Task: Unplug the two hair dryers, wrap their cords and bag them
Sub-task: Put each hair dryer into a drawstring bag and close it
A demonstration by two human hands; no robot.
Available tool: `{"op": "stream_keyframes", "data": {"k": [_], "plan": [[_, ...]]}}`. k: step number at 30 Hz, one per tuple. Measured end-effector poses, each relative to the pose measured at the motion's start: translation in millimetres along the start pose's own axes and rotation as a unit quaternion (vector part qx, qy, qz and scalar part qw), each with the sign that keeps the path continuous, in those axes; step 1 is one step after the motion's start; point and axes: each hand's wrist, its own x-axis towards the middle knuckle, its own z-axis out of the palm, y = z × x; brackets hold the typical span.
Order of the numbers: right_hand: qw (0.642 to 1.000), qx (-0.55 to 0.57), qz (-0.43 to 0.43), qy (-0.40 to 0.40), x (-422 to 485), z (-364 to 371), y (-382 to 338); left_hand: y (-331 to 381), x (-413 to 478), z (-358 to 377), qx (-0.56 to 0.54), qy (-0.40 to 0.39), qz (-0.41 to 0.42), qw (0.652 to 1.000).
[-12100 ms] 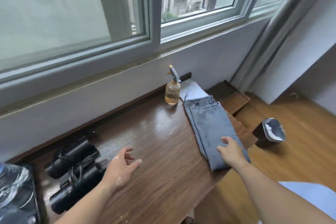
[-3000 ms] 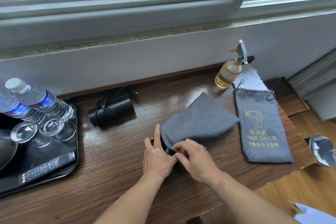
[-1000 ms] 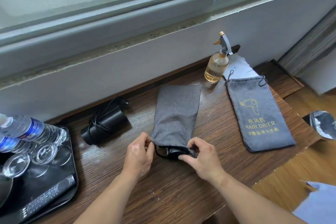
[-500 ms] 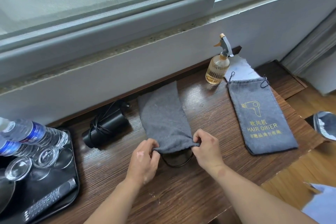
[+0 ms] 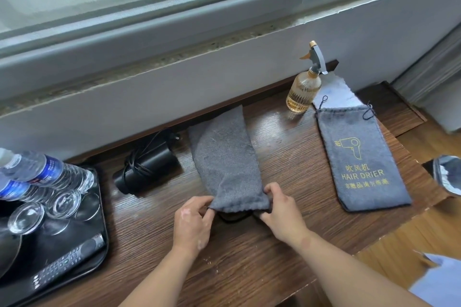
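Left grip: our left grip (image 5: 192, 222) is curled, thumb and fingers pinching the left corner of the grey bag (image 5: 224, 162) at its mouth.
Right grip: our right grip (image 5: 282, 214) is curled likewise and pinches the right corner of the same mouth, so the fabric edge is held between the two.
Grey bag: it lies lengthwise in the middle of the surface (image 5: 249, 269), mouth toward the near edge and closed end at the far edge by the wall. Its body looks filled rather than flat.
Mouth: a dark loop (image 5: 234, 215) shows just under the hem; we cannot tell whether it is drawstring or something inside.
Hair dryer: a black hair dryer (image 5: 147, 169) lies just left of the grey bag, near the far edge, with its cord (image 5: 136, 164) wound round the body.
Printed bag: a second grey printed bag (image 5: 361, 157), marked HAIR DRIER, lies flat toward the right edge, well apart from our grips.
Spray bottle: an amber spray bottle (image 5: 303, 92) stands upright at the far edge, beside the printed bag's top.
Tray: a black tray (image 5: 101, 232) at the left edge carries water bottles (image 5: 47, 174), upturned glasses (image 5: 63, 203) and a remote (image 5: 67, 264).
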Motion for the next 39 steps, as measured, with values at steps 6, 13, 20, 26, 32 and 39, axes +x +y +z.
{"op": "stream_keyframes", "data": {"k": [6, 13, 20, 26, 32, 39], "plan": [[0.987, 0.118, 0.107, 0.023, -7.5, 17.3, -17.3, 7.3, -2.5, -3.9, -0.032, -0.005, 0.012, 0.999], [0.862, 0.463, 0.2, 0.048, 2.8, 13.1, -29.6, 11.9, -0.9, -8.9, -0.018, 0.03, 0.002, 0.999], [0.826, 0.498, 0.224, 0.141, 6.2, 22.1, -42.8, -10.8, -5.4, -6.0, 0.092, 0.016, 0.047, 0.995], [0.914, 0.361, 0.16, 0.089, -1.4, 33.6, -32.0, 3.0, -9.2, -9.2, 0.012, 0.016, -0.003, 1.0], [0.956, 0.26, 0.126, 0.055, 9.9, 43.5, -18.5, 4.1, -14.4, -4.7, -0.059, -0.015, -0.064, 0.996], [0.901, 0.359, 0.192, 0.152, 15.0, 31.6, -31.7, 4.8, -6.5, -15.2, -0.007, 0.024, -0.08, 0.996]]}}
